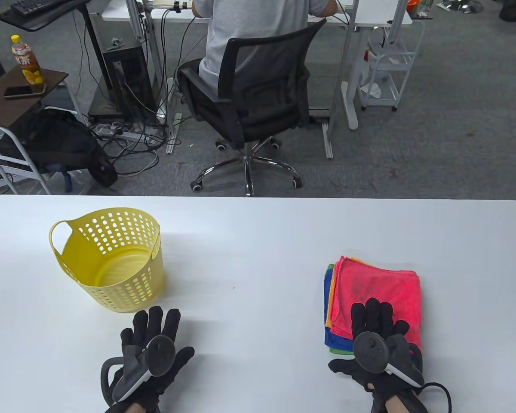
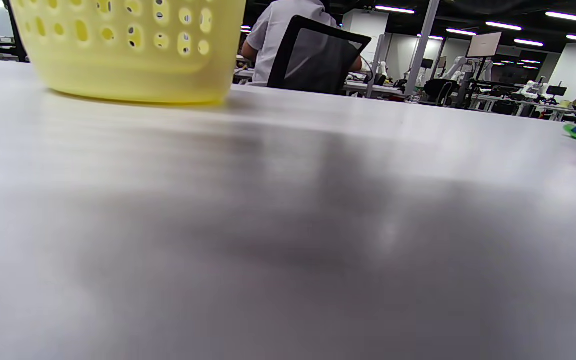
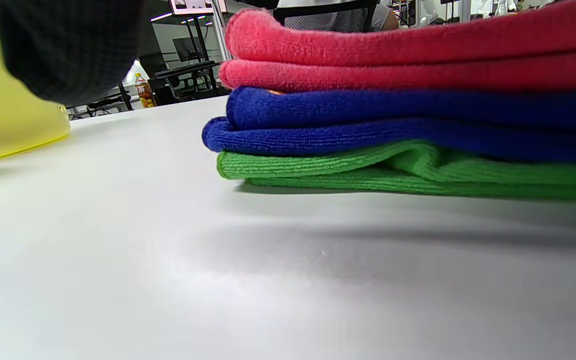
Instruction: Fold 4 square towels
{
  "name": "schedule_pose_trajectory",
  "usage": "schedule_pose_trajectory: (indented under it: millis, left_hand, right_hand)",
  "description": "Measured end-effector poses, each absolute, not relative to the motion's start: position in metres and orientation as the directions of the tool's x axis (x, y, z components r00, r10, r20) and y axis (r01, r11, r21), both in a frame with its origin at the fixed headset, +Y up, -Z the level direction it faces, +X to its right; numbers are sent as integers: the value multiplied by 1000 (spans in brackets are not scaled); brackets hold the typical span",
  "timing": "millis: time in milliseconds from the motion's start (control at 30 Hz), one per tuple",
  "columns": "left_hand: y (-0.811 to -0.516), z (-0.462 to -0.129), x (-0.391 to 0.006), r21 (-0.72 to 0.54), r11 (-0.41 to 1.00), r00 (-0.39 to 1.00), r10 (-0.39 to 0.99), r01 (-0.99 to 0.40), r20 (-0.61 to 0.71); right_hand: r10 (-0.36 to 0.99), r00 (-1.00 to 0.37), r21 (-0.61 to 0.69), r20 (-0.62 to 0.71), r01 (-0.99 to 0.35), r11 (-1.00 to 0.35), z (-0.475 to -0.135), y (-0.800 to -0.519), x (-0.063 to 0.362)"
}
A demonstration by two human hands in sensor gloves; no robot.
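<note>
The right hand hides the near edge of the pink towel.

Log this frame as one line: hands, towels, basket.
left hand: flat on table, holds nothing | right hand: flat on towel stack | stack: pink top, folded | yellow basket: empty

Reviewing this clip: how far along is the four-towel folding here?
Done: four folded towels sit stacked, pink towel on top, then orange, blue towel and green towel. In hand: right hand rests flat on the stack; left hand lies open on the table. Nothing unfolded shows; the yellow basket is empty.
</note>
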State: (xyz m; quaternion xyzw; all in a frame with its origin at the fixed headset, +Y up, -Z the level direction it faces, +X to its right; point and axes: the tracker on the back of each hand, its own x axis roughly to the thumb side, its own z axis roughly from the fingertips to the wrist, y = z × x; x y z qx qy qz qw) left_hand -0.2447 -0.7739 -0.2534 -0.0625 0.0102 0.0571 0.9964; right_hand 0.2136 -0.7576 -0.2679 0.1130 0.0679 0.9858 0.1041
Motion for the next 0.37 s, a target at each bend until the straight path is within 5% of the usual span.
schedule_pose_trajectory:
  millis: [367]
  left_hand:
    - [-778,-255,-245,-158,979,992,126,-128,-23]
  right_hand:
    - [217,-966,176,139,-191,-966,-275,-766,227]
